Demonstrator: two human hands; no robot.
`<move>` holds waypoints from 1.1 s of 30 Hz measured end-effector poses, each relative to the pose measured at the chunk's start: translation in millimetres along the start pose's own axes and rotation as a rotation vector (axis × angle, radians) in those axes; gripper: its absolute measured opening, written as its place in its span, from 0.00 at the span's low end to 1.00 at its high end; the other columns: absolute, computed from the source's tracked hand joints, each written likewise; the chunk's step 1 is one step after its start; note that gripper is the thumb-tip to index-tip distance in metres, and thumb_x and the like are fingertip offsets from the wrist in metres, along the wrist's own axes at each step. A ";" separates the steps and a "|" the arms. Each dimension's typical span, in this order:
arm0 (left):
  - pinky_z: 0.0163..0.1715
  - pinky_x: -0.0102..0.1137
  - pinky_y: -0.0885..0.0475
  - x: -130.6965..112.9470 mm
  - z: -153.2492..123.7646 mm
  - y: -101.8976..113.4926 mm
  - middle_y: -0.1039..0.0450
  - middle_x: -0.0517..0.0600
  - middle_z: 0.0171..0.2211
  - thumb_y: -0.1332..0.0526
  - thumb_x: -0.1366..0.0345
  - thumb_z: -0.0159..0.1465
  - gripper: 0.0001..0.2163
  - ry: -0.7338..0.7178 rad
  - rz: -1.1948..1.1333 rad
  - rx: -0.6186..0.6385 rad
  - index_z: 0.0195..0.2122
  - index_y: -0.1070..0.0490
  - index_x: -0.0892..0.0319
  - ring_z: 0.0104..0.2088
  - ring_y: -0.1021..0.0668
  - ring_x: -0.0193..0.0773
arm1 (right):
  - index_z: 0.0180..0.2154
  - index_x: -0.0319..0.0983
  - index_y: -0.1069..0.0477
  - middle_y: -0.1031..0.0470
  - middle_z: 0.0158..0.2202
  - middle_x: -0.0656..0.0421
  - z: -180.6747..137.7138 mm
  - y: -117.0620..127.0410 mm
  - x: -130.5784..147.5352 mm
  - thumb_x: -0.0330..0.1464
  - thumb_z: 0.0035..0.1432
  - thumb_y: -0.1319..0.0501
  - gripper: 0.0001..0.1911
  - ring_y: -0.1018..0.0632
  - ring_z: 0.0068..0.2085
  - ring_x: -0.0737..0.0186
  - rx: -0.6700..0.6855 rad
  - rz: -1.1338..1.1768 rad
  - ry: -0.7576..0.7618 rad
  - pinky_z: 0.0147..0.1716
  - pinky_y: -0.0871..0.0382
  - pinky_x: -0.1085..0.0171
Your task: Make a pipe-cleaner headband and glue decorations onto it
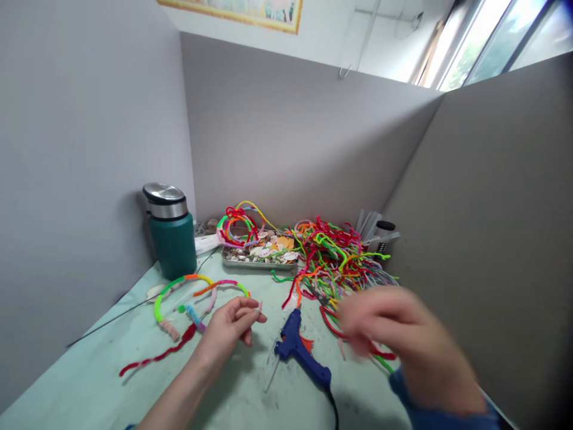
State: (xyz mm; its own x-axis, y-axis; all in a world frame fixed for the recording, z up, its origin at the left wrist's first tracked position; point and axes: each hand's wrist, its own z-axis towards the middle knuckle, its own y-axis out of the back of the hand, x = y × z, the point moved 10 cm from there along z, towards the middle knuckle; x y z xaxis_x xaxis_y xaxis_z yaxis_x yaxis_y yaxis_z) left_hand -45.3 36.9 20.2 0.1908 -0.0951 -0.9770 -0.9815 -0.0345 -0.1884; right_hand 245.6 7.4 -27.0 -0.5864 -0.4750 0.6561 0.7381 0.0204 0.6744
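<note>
My left hand (228,327) is closed in a pinch over the table, and a small pale pink piece (260,306) sticks up at its fingertips. Just behind it lies a multicoloured pipe-cleaner loop (228,282); a larger loop (157,307) with a dark red tail is to the left. Motion blurs my right hand (385,325), above loose pipe cleaners on the right, so its fingers cannot be made out. Between the hands lies a blue hot glue gun (295,343), a clear glue stick (271,375) protruding from its back.
At the back, a metal tray (259,264) holds shells, with wound pipe-cleaner rings (237,230) on it. A large heap of pipe cleaners (335,254) lies beside it. A green bottle (172,242) stands left; clear sticks and a black-capped container (385,230) are right. Grey partitions (290,131) surround the table.
</note>
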 end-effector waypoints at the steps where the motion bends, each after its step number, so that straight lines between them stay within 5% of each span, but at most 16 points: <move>1: 0.17 0.26 0.36 -1.6 -0.1 0.5 0.23 0.51 0.29 0.34 0.54 0.50 0.19 -0.011 0.014 -0.001 0.35 0.34 0.62 0.13 0.34 0.25 | 0.42 0.43 0.26 0.23 0.38 0.56 48.4 -11.7 50.2 0.40 0.62 0.46 0.14 0.24 0.39 0.60 0.157 -0.010 0.070 0.37 0.33 0.61; 2: 0.17 0.26 0.36 -2.8 -0.1 0.8 0.23 0.50 0.28 0.34 0.54 0.50 0.18 -0.018 0.026 -0.002 0.34 0.34 0.61 0.13 0.34 0.26 | 0.40 0.42 0.24 0.22 0.36 0.56 87.0 -20.3 95.9 0.40 0.60 0.44 0.13 0.24 0.37 0.60 0.256 -0.046 0.129 0.37 0.34 0.63; 4: 0.17 0.26 0.37 -4.4 0.3 2.2 0.25 0.47 0.25 0.34 0.54 0.50 0.18 -0.033 0.049 -0.016 0.33 0.34 0.61 0.14 0.33 0.27 | 0.38 0.40 0.24 0.22 0.34 0.56 138.1 -21.8 163.2 0.40 0.59 0.43 0.13 0.24 0.37 0.61 0.213 -0.141 0.178 0.36 0.37 0.66; 7: 0.17 0.25 0.39 -5.2 1.8 3.9 0.29 0.43 0.19 0.34 0.55 0.51 0.15 -0.078 0.102 -0.048 0.31 0.33 0.60 0.14 0.32 0.28 | 0.33 0.39 0.25 0.23 0.29 0.58 151.4 -41.3 195.5 0.39 0.58 0.42 0.12 0.26 0.31 0.64 0.229 -0.166 0.149 0.29 0.40 0.69; 14: 0.21 0.27 0.33 2.3 4.4 2.2 0.26 0.49 0.26 0.35 0.58 0.52 0.13 -0.093 0.186 -0.076 0.33 0.30 0.61 0.20 0.28 0.33 | 0.27 0.37 0.29 0.29 0.23 0.62 153.0 -48.7 156.2 0.31 0.56 0.44 0.08 0.30 0.26 0.68 0.151 0.120 0.036 0.25 0.41 0.70; 20: 0.18 0.25 0.38 -10.9 -2.9 6.5 0.27 0.46 0.21 0.38 0.59 0.55 0.09 -0.129 0.377 -0.155 0.28 0.28 0.60 0.17 0.31 0.31 | 0.25 0.36 0.31 0.32 0.20 0.63 160.0 -60.1 134.7 0.31 0.52 0.43 0.07 0.33 0.22 0.70 0.192 0.379 -0.140 0.22 0.42 0.71; 26: 0.17 0.26 0.37 12.9 -2.0 -18.6 0.29 0.45 0.19 0.37 0.55 0.54 0.14 0.113 -0.014 0.138 0.24 0.34 0.61 0.12 0.35 0.26 | 0.26 0.36 0.32 0.34 0.21 0.64 156.7 -59.8 136.6 0.32 0.53 0.43 0.07 0.33 0.22 0.70 0.137 0.495 -0.097 0.22 0.40 0.71; 33: 0.16 0.24 0.37 10.1 0.2 -6.0 0.26 0.47 0.23 0.35 0.56 0.52 0.15 0.109 -0.001 0.028 0.30 0.31 0.63 0.13 0.33 0.25 | 0.27 0.36 0.33 0.33 0.21 0.63 159.1 -56.6 134.8 0.34 0.54 0.43 0.08 0.34 0.21 0.71 0.143 0.574 -0.139 0.20 0.40 0.71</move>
State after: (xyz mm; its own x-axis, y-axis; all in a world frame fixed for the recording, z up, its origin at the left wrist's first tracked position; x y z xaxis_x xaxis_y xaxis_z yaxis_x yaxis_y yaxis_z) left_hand -37.5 36.4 11.4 0.1909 -0.2023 -0.9605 -0.9811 -0.0065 -0.1936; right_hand 71.7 82.2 77.2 -0.1530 -0.2338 0.9602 0.9027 0.3623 0.2320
